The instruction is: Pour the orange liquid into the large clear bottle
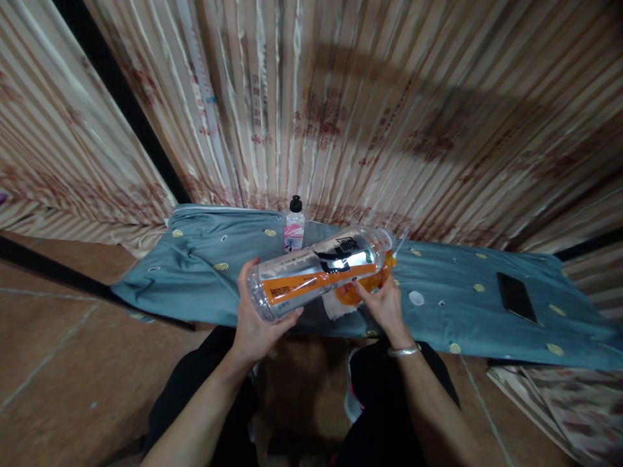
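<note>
Teal cloth [462, 285] behind a clear, orange-banded bottle [316, 272] in both hands [256, 321] [385, 305]

Clear plastic bottle [321, 272]: transparent, is wrapped w/ an orange band; black characters & a silver-white patch are printed above it. Small bottle [294, 228]: black cap, label is done in white & pink. Cloth [462, 285]: grey-teal, is dotted w/ small yellow ovals & white spots. Phone [516, 297]: black. Curtain [389, 117]: cream-beige w/ a satin sheen, is striped by vertical pleats; red-brown motifs are printed across it. Floor [58, 337]: terracotta-brown tiles, pale grout lines. Bracelet [403, 351]: silver. Trousers [204, 383]: black.
</note>
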Demonstrator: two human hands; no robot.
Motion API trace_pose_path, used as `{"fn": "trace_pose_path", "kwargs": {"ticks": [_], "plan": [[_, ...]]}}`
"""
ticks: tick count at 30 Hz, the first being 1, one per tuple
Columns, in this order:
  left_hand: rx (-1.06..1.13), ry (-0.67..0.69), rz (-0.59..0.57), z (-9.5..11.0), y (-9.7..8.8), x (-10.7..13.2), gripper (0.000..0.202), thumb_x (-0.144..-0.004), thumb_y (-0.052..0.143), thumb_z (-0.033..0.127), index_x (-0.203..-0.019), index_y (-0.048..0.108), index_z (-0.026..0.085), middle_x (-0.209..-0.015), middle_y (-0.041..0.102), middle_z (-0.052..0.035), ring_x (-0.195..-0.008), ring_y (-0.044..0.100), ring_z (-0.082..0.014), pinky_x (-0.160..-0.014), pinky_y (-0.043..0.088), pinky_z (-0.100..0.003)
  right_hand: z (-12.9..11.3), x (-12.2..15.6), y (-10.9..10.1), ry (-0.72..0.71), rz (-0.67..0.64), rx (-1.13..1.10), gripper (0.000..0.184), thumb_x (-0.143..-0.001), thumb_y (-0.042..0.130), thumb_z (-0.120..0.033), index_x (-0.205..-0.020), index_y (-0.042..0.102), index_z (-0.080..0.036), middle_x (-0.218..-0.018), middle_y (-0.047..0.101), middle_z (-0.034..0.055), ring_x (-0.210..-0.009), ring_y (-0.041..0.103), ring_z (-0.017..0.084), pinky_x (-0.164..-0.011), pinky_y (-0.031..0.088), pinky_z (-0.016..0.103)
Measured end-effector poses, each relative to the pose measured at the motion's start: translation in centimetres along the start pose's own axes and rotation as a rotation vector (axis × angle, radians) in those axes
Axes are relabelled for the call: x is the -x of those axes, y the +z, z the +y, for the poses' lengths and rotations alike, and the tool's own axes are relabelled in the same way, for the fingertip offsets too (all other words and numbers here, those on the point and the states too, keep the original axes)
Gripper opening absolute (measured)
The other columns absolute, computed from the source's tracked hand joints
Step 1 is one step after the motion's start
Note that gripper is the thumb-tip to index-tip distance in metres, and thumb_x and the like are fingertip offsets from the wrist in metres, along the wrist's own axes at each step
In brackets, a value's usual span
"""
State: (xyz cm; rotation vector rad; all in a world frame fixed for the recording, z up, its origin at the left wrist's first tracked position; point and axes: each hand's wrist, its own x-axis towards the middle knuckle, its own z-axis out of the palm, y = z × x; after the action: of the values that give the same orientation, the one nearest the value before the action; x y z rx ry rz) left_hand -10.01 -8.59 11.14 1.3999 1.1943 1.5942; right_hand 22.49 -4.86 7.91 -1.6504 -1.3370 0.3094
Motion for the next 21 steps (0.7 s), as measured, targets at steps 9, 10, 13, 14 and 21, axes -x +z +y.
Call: {"fn": "trace_pose_path", "kwargs": {"ticks": [9, 10, 13, 14, 21], "plan": [[0.001, -0.033, 0.025, 0.44, 0.15, -0.01, 0.124, -0.070, 0.120, 0.066, -0.171, 0.054, 0.038, -0.132, 0.080, -0.0027, -0.116, 0.090, -0.0341, -0.110, 0.081, -0.055, -0.32, 0.23, 0.65, 0.045, 0.034, -0.032, 0.115, -0.077, 0.087, -0.108, -0.147, 0.074, -0.019, -0.130, 0.095, 0.0278, -0.121, 0.092, 0.054, -0.106, 0.077, 0.069], [0.000, -0.032, 0.028, 0.39, 0.14, 0.03, 0.124, -0.069, 0.120, 0.065, -0.170, 0.054, 0.038, -0.133, 0.080, -0.0029, -0.117, 0.090, -0.0345, -0.111, 0.081, -0.055, -0.31, 0.23, 0.67, 0.041, 0.033, -0.038, 0.113, -0.077, 0.088, -0.107, -0.147, 0.074, -0.019, -0.131, 0.095, 0.0279, -0.122, 0.092, 0.054, -0.107, 0.077, 0.069], [0.006, -0.032, 0.031, 0.15, 0.07, 0.21, 0.125, -0.070, 0.121, 0.064, -0.172, 0.055, 0.038, -0.136, 0.079, -0.0034, -0.120, 0.090, -0.0358, -0.112, 0.081, -0.055, -0.16, 0.22, 0.67, 0.026, 0.029, -0.043, 0.109, -0.078, 0.089, -0.106, -0.144, 0.075, -0.021, -0.132, 0.095, 0.0277, -0.124, 0.092, 0.053, -0.108, 0.077, 0.069], [0.007, -0.033, 0.029, 0.06, 0.04, 0.27, 0.125, -0.070, 0.121, 0.065, -0.173, 0.055, 0.039, -0.137, 0.078, -0.0033, -0.121, 0.090, -0.0356, -0.113, 0.081, -0.055, -0.10, 0.23, 0.66, 0.022, 0.031, -0.039, 0.108, -0.078, 0.089, -0.107, -0.143, 0.076, -0.021, -0.132, 0.095, 0.0276, -0.124, 0.092, 0.053, -0.108, 0.077, 0.069], [-0.044, 0.047, -0.002, -0.20, -0.20, 0.28, 0.120, -0.080, 0.117, 0.071, -0.175, 0.050, 0.043, -0.137, 0.078, -0.0011, -0.118, 0.091, -0.0307, -0.109, 0.082, -0.053, 0.02, 0.40, 0.72, 0.011, 0.034, -0.004, 0.109, -0.080, 0.086, -0.108, -0.144, 0.075, -0.020, -0.128, 0.095, 0.0272, -0.118, 0.093, 0.051, -0.103, 0.078, 0.066]]}}
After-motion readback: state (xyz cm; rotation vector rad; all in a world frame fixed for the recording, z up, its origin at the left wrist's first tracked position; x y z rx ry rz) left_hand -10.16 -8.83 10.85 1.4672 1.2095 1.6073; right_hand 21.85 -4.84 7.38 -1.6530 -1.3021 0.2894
